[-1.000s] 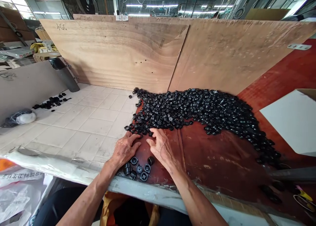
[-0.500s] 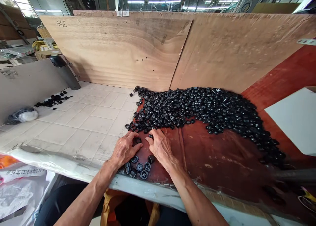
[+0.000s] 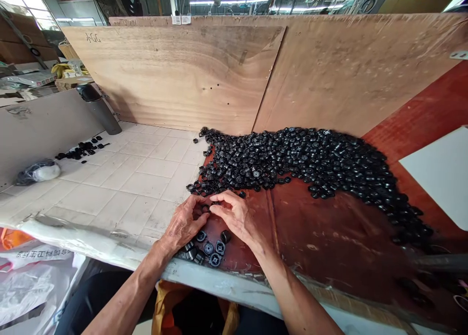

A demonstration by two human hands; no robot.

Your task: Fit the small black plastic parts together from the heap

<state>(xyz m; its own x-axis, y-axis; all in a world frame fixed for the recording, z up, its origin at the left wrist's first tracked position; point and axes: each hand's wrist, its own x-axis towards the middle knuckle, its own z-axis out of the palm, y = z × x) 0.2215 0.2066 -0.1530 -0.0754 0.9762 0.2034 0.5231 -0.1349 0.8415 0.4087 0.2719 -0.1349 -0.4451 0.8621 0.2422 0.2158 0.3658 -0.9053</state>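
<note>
Black plastic rings (image 3: 292, 154) heaped just beyond both hands

The left hand (image 3: 185, 222) and right hand (image 3: 236, 215) were together, their fingertips (image 3: 215, 198) almost meeting over a small ring (image 3: 205, 208); whether either held it could not be told. The long heap ran rightward across the red-brown board (image 3: 310, 232), its near edge closest above the left hand. A small cluster of rings (image 3: 210, 247) lay below the hands, nearer the wrists.

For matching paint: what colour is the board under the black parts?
The board is reddish-brown, best seen in the head view.
</note>
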